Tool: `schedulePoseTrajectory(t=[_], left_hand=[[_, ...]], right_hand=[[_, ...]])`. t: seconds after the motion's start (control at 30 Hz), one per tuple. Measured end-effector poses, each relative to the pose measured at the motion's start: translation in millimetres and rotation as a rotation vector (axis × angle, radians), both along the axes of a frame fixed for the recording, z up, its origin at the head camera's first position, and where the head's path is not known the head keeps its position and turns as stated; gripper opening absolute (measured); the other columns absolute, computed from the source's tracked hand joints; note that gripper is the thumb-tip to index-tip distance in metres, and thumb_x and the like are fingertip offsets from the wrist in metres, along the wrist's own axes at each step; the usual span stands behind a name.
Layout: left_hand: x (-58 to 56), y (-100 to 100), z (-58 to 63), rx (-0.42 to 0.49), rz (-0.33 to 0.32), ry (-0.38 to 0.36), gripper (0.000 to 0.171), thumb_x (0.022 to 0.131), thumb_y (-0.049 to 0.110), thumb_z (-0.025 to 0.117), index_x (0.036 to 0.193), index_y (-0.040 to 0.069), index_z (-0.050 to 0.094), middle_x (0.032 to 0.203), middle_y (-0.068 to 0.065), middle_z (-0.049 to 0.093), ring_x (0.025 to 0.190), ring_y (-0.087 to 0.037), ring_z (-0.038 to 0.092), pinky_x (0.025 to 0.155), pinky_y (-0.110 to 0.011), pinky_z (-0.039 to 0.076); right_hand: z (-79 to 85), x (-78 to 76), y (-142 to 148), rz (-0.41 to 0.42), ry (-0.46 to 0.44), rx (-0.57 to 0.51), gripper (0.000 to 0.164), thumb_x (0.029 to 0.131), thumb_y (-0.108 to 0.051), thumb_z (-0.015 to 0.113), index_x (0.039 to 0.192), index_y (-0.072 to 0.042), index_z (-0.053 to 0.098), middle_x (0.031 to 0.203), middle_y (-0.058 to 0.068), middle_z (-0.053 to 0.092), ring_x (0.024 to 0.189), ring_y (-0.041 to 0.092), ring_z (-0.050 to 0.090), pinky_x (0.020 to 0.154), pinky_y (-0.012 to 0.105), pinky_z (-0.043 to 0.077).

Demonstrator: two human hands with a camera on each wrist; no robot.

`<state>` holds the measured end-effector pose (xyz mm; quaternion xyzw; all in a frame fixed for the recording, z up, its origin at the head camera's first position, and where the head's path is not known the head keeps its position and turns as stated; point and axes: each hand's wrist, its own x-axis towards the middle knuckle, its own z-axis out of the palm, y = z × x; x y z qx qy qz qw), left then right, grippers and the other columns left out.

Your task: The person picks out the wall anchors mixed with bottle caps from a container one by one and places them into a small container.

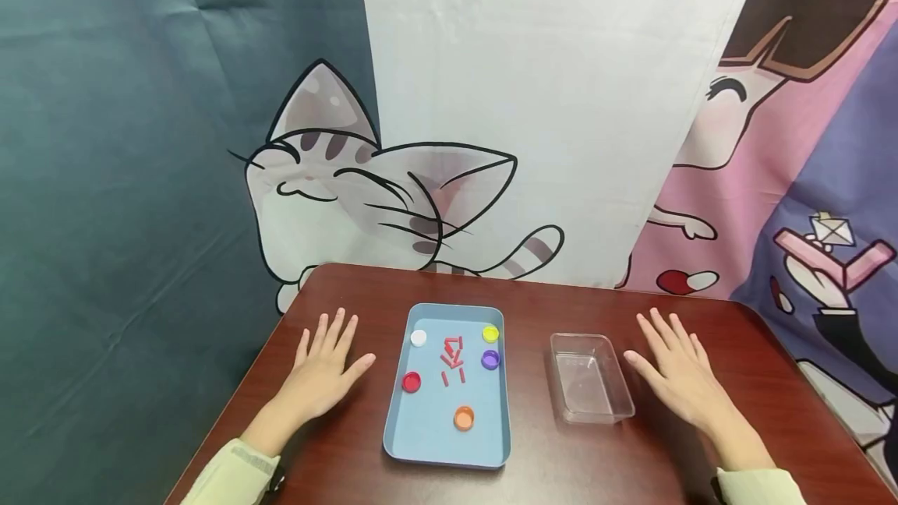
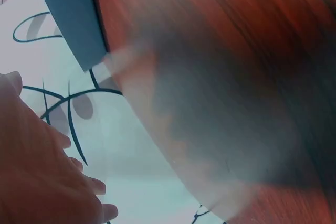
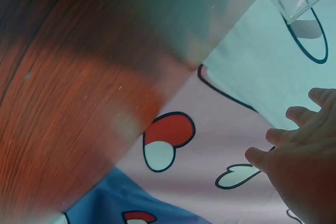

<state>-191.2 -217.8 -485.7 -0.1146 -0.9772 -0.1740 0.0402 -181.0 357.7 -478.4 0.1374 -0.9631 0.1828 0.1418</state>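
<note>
My left hand is palm down over the table on the left, fingers straight and spread, holding nothing. To its right lies a blue tray. In the tray, a white cap and a red cap sit along the left side, a yellow cap and a purple cap along the right, an orange cap nearer the front. Several small red sticks are scattered in the middle. My right hand, also spread and holding nothing, is just right of a clear plastic box.
The brown wooden table carries the tray and box. Behind it hangs a printed curtain with a cartoon cat, close to the table's far edge. In the left wrist view the edge of the blue tray shows at upper left.
</note>
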Motion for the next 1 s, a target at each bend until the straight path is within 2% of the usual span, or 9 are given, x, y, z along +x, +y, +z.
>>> schedulePoseTrajectory(t=[0.27, 0.57, 0.77, 1.0], left_hand=[[10.9, 10.9, 2.9, 0.004, -0.014, 0.000, 0.084, 0.100, 0.063, 0.047, 0.162, 0.011, 0.023, 0.170, -0.014, 0.011, 0.155, -0.043, 0.000, 0.119, -0.065, -0.002], [24.5, 28.5, 3.6, -0.008, -0.032, 0.029, 0.084, 0.099, 0.064, 0.048, 0.161, 0.010, 0.028, 0.169, -0.012, 0.015, 0.155, -0.041, 0.005, 0.119, -0.064, 0.002], [35.0, 38.3, 4.5, -0.004, -0.041, 0.066, 0.083, 0.098, 0.060, 0.054, 0.159, 0.009, 0.032, 0.168, -0.014, 0.021, 0.154, -0.042, 0.011, 0.119, -0.065, 0.006], [45.6, 46.8, 6.5, -0.003, -0.058, 0.061, 0.083, 0.098, 0.060, 0.055, 0.160, 0.010, 0.031, 0.167, -0.013, 0.022, 0.154, -0.041, 0.013, 0.119, -0.065, 0.008]], right_hand=[[3.2, 0.5, -21.2, 0.044, 0.026, -0.055, 0.070, 0.100, -0.038, 0.062, 0.159, -0.011, 0.034, 0.161, 0.023, 0.031, 0.154, 0.041, 0.011, 0.120, 0.064, 0.000], [9.7, 0.6, -41.0, 0.084, 0.035, -0.093, 0.068, 0.100, -0.036, 0.063, 0.158, -0.013, 0.036, 0.160, 0.021, 0.033, 0.153, 0.041, 0.015, 0.120, 0.063, 0.003], [10.8, -0.7, -52.4, 0.112, 0.042, -0.107, 0.068, 0.100, -0.035, 0.064, 0.158, -0.014, 0.035, 0.160, 0.020, 0.033, 0.153, 0.039, 0.017, 0.121, 0.060, 0.005], [12.0, -0.7, -68.8, 0.142, 0.053, -0.117, 0.067, 0.099, -0.032, 0.065, 0.157, -0.012, 0.037, 0.159, 0.021, 0.035, 0.151, 0.042, 0.020, 0.122, 0.056, 0.006]])
